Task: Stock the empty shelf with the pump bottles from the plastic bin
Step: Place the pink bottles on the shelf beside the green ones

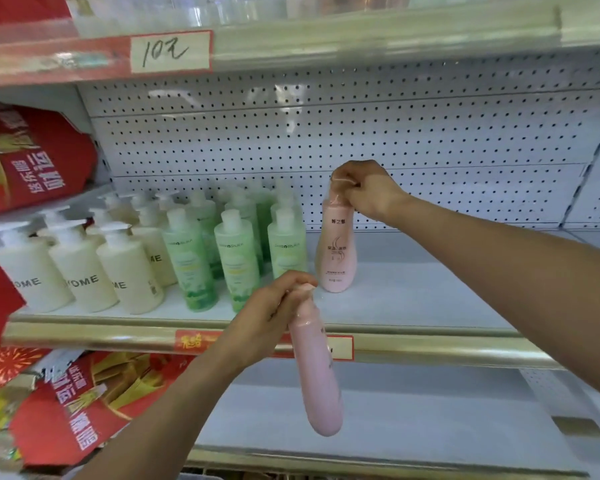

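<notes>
Nearest, my left grip (267,317) clasps a glossy, curved pink bottle (321,382) by its neck; my right grip (364,190) pinches the top of the shelved bottle (336,258).

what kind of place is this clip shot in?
Most likely a retail shop aisle: a white pegboard back panel behind the shelf, a handwritten price tag on the rail above, and rows of identical cream pump bottles and green pump bottles.
</notes>
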